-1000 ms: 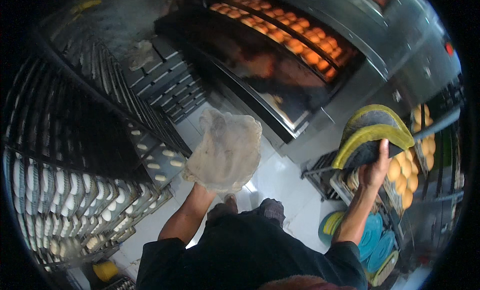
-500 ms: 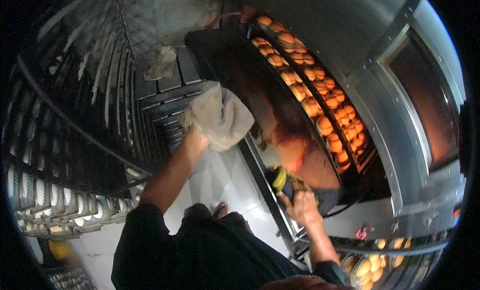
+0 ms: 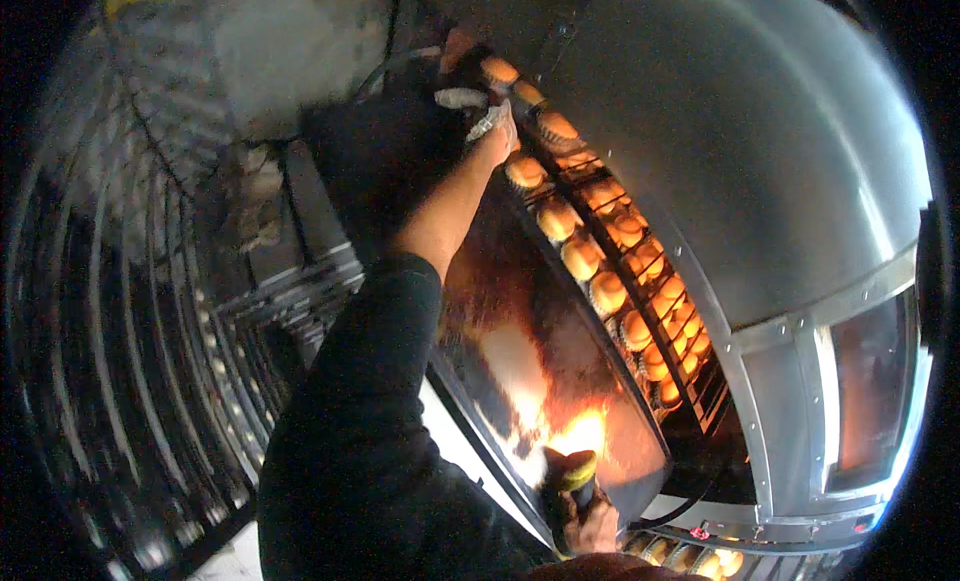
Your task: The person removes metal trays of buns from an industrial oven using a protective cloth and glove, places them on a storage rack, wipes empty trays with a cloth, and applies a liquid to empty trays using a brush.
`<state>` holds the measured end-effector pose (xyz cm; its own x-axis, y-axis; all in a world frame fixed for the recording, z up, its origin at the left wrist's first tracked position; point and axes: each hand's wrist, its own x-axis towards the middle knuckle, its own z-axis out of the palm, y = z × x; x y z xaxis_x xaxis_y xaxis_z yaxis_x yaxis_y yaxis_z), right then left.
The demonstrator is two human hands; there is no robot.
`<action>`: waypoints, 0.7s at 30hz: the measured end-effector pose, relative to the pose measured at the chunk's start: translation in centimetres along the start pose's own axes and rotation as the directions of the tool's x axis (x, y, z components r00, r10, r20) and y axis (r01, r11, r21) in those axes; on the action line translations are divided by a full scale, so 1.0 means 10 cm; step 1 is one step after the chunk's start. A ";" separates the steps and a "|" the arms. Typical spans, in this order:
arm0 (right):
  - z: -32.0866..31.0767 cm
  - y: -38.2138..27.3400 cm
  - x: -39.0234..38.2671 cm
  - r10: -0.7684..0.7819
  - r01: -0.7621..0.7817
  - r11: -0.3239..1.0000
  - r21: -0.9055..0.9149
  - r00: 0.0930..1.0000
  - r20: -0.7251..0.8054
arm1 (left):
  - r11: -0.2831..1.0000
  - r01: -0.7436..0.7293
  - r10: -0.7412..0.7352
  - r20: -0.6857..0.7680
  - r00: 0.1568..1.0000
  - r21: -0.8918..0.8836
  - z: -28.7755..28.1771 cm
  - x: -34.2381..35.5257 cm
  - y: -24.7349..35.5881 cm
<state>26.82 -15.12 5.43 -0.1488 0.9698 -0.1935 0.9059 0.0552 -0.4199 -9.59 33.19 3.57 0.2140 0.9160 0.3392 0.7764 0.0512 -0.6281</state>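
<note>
My left arm, in a dark sleeve, reaches to the far end of the oven opening. There my left hand (image 3: 497,139) is closed on a pale cloth (image 3: 481,127), beside the far end of the wire rack (image 3: 580,203). Round golden-brown buns (image 3: 556,220) in fluted tins fill that rack in rows. My right hand (image 3: 594,529) is low at the near corner of the lowered oven door (image 3: 625,421). It is closed round a black and yellow padded thing (image 3: 577,471) whose kind I cannot make out. The fingertips of both hands are partly hidden.
The door's inner face reflects a bright orange glow. A steel oven hood (image 3: 790,211) rises on the right, with a glass window (image 3: 868,391) below it. Metal racks (image 3: 110,381) stand along the left. More buns (image 3: 715,561) lie at the lower right.
My left hand has moved forward and right with the cloth, from above the floor to the far end of the bun rack. My right hand stays by the door's near corner. The view has shifted.
</note>
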 end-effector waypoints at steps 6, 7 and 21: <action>-0.06 -0.28 0.13 0.115 -0.115 0.993 -0.003 0.993 0.007 | 0.995 0.023 -0.017 -0.059 0.998 0.101 0.54 0.67 0.22; -0.08 -0.29 0.14 0.126 -0.126 0.992 -0.008 0.992 0.008 | 0.999 0.026 -0.024 -0.044 0.999 0.044 0.49 0.68 0.25; -0.05 0.39 -0.07 -0.057 0.040 0.995 -0.087 0.977 -0.206 | 0.831 0.130 -0.124 0.046 0.991 -0.541 -0.44 -0.51 0.26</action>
<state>30.68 -15.44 4.38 -0.1152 0.9932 0.0181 0.9305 0.1142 -0.3481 -6.05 26.95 3.29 0.0880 0.9200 0.3819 0.9936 -0.0540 -0.0989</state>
